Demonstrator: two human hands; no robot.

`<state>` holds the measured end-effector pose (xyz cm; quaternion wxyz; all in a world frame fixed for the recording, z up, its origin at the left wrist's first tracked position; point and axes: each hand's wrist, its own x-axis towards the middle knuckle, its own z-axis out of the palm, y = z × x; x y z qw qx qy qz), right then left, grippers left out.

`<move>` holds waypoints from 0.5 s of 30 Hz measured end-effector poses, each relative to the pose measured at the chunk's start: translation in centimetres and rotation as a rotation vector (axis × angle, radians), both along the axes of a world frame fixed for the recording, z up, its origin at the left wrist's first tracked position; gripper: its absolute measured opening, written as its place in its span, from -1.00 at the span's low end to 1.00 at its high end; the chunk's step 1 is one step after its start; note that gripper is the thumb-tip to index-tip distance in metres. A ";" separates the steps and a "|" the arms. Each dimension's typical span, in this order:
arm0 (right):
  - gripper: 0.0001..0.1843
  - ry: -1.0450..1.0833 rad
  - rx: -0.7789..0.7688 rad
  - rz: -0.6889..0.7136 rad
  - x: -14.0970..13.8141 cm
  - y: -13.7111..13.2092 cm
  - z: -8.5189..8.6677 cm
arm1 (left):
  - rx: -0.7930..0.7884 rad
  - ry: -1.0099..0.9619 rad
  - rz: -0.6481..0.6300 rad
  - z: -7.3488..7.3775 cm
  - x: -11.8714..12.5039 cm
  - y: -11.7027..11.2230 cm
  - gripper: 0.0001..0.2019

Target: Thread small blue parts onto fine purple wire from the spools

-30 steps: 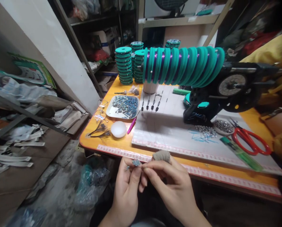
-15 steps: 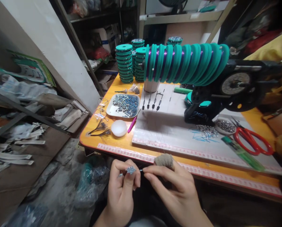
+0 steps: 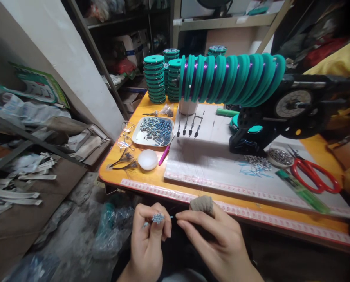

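Observation:
Below the table's front edge, my left hand (image 3: 149, 239) is closed around a small bundle of bluish-grey tubes (image 3: 157, 218), their ends showing between thumb and fingers. My right hand (image 3: 214, 239) pinches a thin piece beside the bundle, too small to name. A brown fabric guard (image 3: 202, 204) covers one right fingertip. The two hands are almost touching at the bundle.
An orange table (image 3: 151, 182) holds a white tray of small tubes (image 3: 153, 131), a white dome (image 3: 147, 159), a pink pen (image 3: 165, 153), a white mat (image 3: 210, 156), red scissors (image 3: 313, 176), stacked teal spools (image 3: 154, 79) and a black winder carrying teal spools (image 3: 233, 80). Clutter fills the floor at left.
Both hands have sunk slightly lower and the left hand has shifted left with the bundle. The right hand's pinch has drawn a little apart from it.

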<state>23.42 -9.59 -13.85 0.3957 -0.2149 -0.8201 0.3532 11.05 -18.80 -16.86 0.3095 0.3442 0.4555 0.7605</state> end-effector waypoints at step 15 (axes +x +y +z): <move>-0.84 0.090 -0.133 -0.012 -0.2 -0.3 -0.1 | -0.025 0.012 -0.043 -0.4 0.4 -0.3 -0.82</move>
